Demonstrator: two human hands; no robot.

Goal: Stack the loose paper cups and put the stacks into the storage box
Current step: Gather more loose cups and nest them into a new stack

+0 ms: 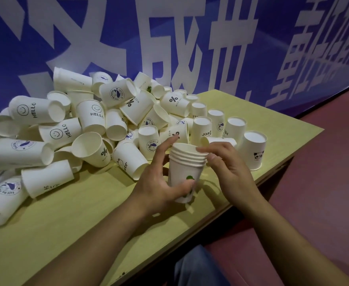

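Wrapping my left hand (159, 182) around the lower wall of the stack (187, 168), I hold it upright at centre frame, just above the table (70, 219). My right hand (224, 162) rests relaxed fingertips on its rims; I should press evenly before reaching for the loose cups (82, 124) heaped toward the upper left.

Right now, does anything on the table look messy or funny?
Yes. The cups lie in a jumbled heap, most tipped on their sides, some upside down. Only the stack between the left hand and right hand is tidy. No storage box is in view.
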